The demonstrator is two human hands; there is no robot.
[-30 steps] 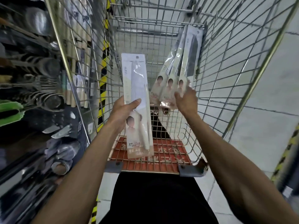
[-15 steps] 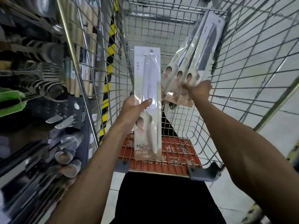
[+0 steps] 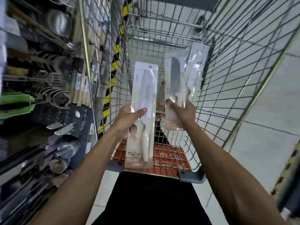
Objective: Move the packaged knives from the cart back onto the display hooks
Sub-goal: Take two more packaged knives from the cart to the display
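One pack (image 3: 145, 93) left hand (image 3: 128, 117), bundle (image 3: 177, 73) right hand (image 3: 185, 112)

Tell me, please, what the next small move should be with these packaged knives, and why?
Probably swing the left hand, with its single knife package, leftward toward the utensil display. That package is upright with its top free; the right hand grips a bundle of knife packages; the display lies left of the cart.
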